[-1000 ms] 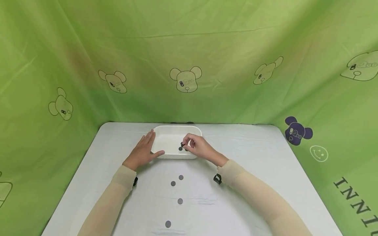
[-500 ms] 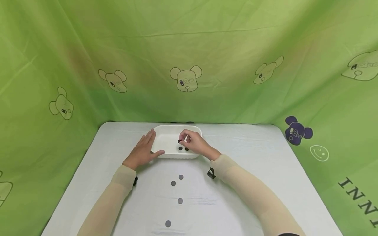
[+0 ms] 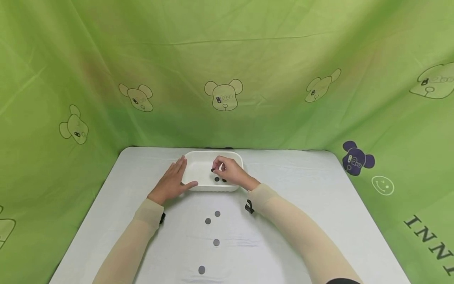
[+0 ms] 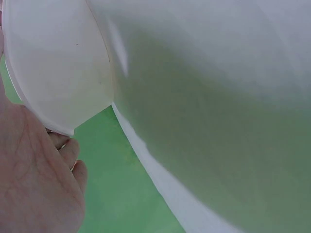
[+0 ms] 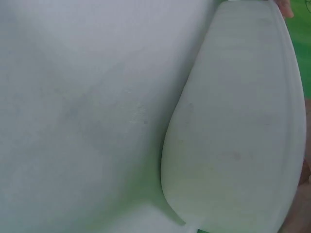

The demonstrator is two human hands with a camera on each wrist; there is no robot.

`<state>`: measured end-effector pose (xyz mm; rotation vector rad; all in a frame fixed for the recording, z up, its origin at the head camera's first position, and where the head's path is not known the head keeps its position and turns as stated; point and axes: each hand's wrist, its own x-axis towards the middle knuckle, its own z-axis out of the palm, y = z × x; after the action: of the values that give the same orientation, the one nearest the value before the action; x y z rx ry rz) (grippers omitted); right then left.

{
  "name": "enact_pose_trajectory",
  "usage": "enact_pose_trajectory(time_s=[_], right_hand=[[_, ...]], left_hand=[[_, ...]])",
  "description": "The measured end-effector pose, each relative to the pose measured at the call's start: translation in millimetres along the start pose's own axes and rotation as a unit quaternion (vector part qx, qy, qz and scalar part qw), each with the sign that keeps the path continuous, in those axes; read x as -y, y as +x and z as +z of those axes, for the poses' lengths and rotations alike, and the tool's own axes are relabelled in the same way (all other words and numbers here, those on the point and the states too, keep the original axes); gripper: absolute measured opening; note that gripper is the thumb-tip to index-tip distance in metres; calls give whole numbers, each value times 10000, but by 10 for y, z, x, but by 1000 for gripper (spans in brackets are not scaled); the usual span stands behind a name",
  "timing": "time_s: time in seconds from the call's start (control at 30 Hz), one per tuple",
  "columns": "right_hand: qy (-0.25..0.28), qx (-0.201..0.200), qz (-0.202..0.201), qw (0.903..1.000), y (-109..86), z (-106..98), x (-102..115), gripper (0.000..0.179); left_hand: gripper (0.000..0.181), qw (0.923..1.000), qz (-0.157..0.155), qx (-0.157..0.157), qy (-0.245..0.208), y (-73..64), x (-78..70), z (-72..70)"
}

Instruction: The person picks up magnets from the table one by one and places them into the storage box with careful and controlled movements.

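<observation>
A white rectangular tray (image 3: 198, 188) stands at the far side of the table. At its left end my left hand (image 3: 171, 182) rests along the rim, fingers straight and thumb out over the near rim. My right hand (image 3: 230, 172) is over the tray's right half and pinches a small black disc (image 3: 213, 170) between thumb and finger. Below that hand, a dark disc (image 3: 217, 179) lies in the tray, with another disc (image 3: 224, 180) beside it, partly covered. The right wrist view shows mostly the tray's outer wall (image 5: 233, 116); the held disc is hidden there.
Several dark grey discs lie on the white table in front of the tray, among them a disc (image 3: 207, 221) close to it and a disc (image 3: 201, 270) near the bottom edge. Green printed cloth (image 3: 223, 130) hangs behind and at both sides.
My right hand has moved a little left within the tray, carrying the pinched disc away from the two discs lying there. My left hand has stayed put.
</observation>
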<state>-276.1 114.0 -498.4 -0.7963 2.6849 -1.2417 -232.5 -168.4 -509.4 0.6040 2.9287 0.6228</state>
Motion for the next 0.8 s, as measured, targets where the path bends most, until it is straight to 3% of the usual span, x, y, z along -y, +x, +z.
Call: enact_pose_trajectory(time_s=[0.8], right_hand=[[-152, 142, 522, 9984, 190, 47, -126, 9]], left_hand=[[111, 10000, 31, 23, 11, 6, 23, 1]])
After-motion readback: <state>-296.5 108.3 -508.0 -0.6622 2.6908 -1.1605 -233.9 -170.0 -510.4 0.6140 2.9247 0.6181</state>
